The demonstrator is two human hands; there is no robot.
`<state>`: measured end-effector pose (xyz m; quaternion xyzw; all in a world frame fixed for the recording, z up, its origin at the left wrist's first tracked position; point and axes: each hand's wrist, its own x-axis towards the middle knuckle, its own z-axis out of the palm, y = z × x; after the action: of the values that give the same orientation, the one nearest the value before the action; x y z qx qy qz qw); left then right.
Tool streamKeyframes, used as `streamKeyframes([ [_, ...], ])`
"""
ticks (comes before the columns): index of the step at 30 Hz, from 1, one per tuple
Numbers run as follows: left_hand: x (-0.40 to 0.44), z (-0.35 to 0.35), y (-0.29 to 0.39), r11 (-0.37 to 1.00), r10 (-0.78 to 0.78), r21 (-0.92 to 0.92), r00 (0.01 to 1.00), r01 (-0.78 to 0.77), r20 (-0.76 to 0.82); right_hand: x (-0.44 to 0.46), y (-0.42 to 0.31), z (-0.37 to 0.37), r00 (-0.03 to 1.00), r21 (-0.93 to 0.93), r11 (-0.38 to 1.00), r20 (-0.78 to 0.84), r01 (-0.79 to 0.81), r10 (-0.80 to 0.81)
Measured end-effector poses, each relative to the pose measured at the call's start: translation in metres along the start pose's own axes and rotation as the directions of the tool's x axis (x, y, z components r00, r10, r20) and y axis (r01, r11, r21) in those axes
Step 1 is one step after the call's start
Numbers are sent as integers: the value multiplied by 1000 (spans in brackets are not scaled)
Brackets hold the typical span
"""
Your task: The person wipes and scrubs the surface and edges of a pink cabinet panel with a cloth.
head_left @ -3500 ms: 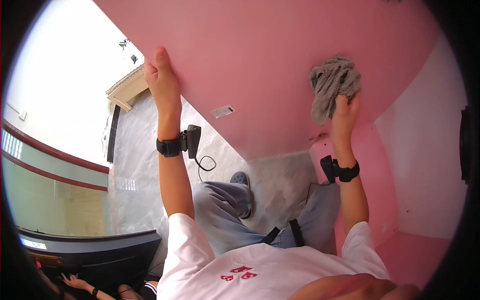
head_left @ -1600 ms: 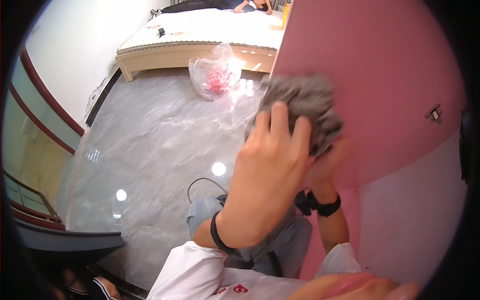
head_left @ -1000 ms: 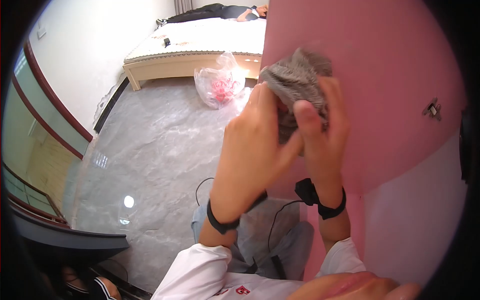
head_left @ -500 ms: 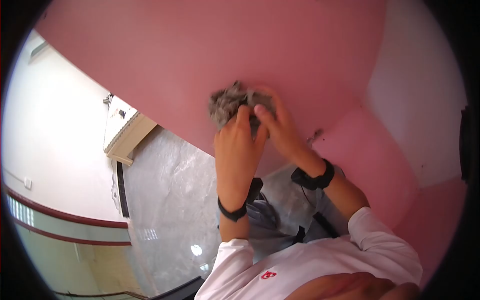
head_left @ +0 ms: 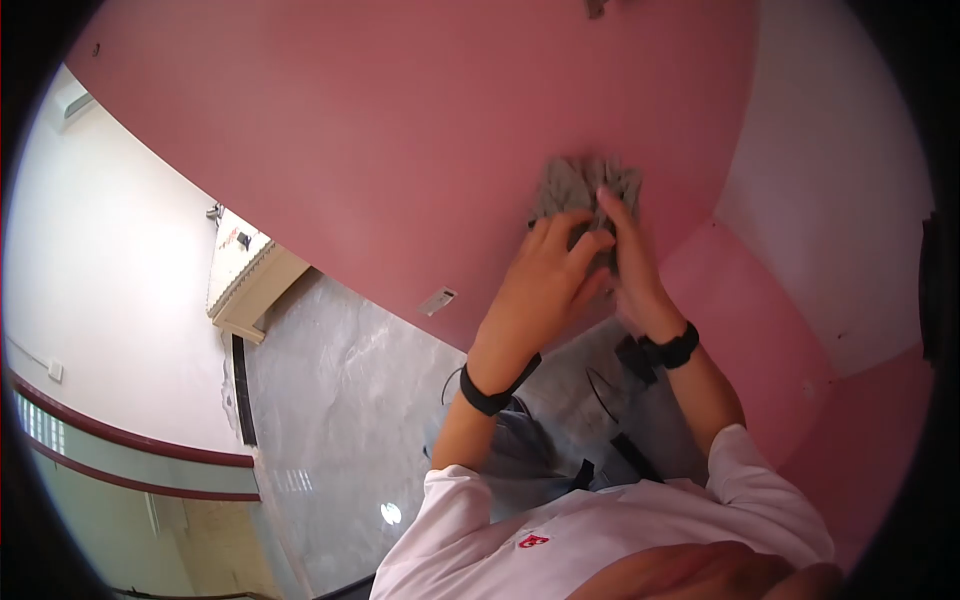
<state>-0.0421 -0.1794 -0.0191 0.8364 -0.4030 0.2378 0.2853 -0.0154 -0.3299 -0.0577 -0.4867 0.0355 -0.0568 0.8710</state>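
A crumpled grey-brown cloth [head_left: 575, 188] is bunched against the pink wall [head_left: 400, 150]. My left hand [head_left: 552, 262] grips its lower left part with bent fingers. From the right side my right hand [head_left: 638, 262] holds it too, thumb lying across the folds. Parts of the fingers are hidden behind the cloth or blurred. Both wrists wear black bands.
A small pale plate or socket [head_left: 438, 301] shows low on the wall. To the right, a pink panel [head_left: 745, 300] meets a white wall [head_left: 830, 200]. Grey floor [head_left: 340, 370] lies below, with a cream table or cabinet [head_left: 255, 280] at left.
Both hands have moved to the right along the pink wall with the cloth. The pale plate low on the wall, previously hidden, is visible.
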Motion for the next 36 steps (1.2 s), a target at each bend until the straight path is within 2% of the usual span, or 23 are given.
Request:
streamKeyframes([
  [1, 1, -8, 3, 1000, -13, 3, 1000, 13, -3, 5, -9, 14, 1000, -4, 1000, 8, -10, 10],
  [3, 1, -19, 13, 987, -152, -68, 983, 145, -104, 16, -27, 39, 926, -51, 926, 85, 373, -368],
  [4, 1, -21, 16, 985, -163, -77, 981, 155, -109, 25, -24, 49, 929, -62, 929, 90, 366, -360],
  [6, 2, -19, 18, 962, -260, -150, 928, 227, -266, 43, -13, 59, 717, -335, 647, 149, 685, -681],
  [7, 2, -16, 16, 957, -274, -168, 922, 235, -275, 45, -9, 57, 618, -467, 487, 179, 738, -765],
  [8, 2, -13, 11, 951, -291, -188, 919, 247, -267, 46, -1, 51, 625, -479, 483, 193, 733, -757],
  [10, 1, -9, -3, 943, -305, -215, 916, 253, -260, 49, 13, 41, 546, -472, 404, 213, 784, -810],
  [14, 6, 5, -27, 902, -341, -312, 936, 300, -86, 49, 22, 23, 564, -484, 409, 233, 774, -792],
  [16, 2, 21, -27, 891, -342, -326, 939, 316, -25, 52, 41, -1, 751, -327, 697, 69, 638, -656],
  [17, 2, 38, -30, 920, -250, -315, 968, 233, -13, 57, 48, -15, 748, -321, 693, 77, 645, -660],
  [18, 3, 50, -30, 942, -157, -302, 988, 148, -5, 62, 52, -31, 835, -277, 806, -21, 523, -550],
  [19, 3, 57, -26, 943, -162, -297, 987, 150, -15, 62, 49, -38, 904, -220, 897, -111, 383, -413],
  [21, 1, 65, -18, 984, -11, -180, 1000, 11, 3, 67, 35, -43, 904, -164, 909, -132, 384, -406],
  [22, 6, 58, -15, 986, -9, -169, 1000, 11, 9, 65, 20, -34, 903, -109, 917, -163, 384, -398],
  [24, 18, 41, -12, 981, 43, -183, 993, -63, -112, 64, -11, 0, 828, 26, 841, -194, 540, -526],
  [27, 26, 12, 4, 991, 23, -119, 971, -53, -240, 60, -44, 34, 827, -28, 833, -103, 552, -552],
  [28, 25, 0, 8, 996, 12, -78, 948, -39, -318, 51, -55, 56, 806, -37, 808, -53, 588, -589],
  [29, 20, -11, 12, 998, 9, -58, 947, -29, -321, 44, -55, 77, 781, -47, 780, 6, 624, -624],
  [31, 8, -27, 23, 994, -87, 24, 895, 108, -438, 27, -42, 106, 783, -18, 785, 87, 619, -615],
  [32, 0, -35, 28, 993, -87, 30, 884, 113, -459, 17, -37, 119, 781, -10, 789, 149, 615, -607],
  [33, -9, -46, 35, 969, -153, 86, 834, 233, -530, 8, -29, 137, 825, 148, 848, 196, 509, -529],
  [35, -23, -66, 49, 850, -298, 153, 701, 503, -648, -5, 2, 166, 815, 133, 892, 366, 431, -449],
  [36, -29, -74, 56, 748, -378, 162, 613, 644, -694, -11, 22, 177, 688, 78, 803, 472, 591, -552],
])
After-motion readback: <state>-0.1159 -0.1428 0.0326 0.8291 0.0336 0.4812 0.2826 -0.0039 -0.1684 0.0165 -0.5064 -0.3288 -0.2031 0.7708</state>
